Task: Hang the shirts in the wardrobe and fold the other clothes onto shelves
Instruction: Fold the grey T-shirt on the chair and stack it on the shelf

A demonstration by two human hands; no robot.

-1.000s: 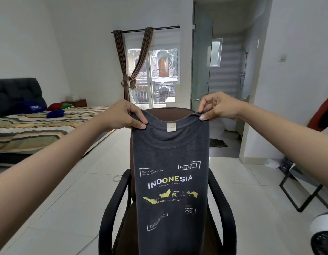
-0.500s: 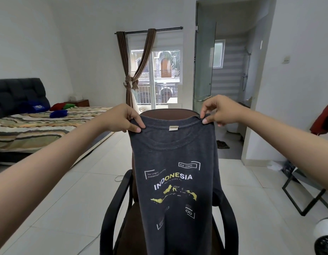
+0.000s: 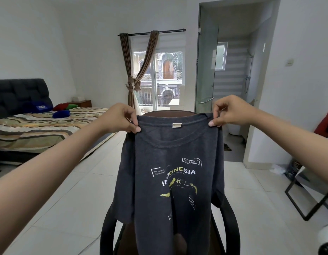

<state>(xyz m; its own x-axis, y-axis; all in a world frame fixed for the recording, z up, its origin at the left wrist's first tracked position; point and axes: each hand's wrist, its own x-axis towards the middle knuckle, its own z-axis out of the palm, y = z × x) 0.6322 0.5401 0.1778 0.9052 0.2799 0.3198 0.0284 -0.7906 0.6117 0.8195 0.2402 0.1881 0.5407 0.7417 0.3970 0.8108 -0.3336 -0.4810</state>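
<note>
Two hands on one shirt right now. My left hand [image 3: 120,117] and right hand [image 3: 231,112] are both closed in a pinch on the shoulder seams of the dark grey T-shirt [image 3: 170,172], thumbs in front, fingers curled behind the fabric. I've got it held up by the shoulders so it hangs open and I can see which way it faces: neck label toward me, printed side toward me too. My guess is that grip also sets it up for slipping a hanger in, since shirts go on the rail.

Both arms are stretched forward and roughly level, wrists turned slightly in, hands well apart at about shirt width. The shirt hangs in the middle of the room, just in front of the brown chair [image 3: 168,113], with its lower half bunching and creasing the print over the seat. A bed [image 3: 40,129] sits far left. No wardrobe or hanger in view, so I can't tell where it goes from here.
</note>
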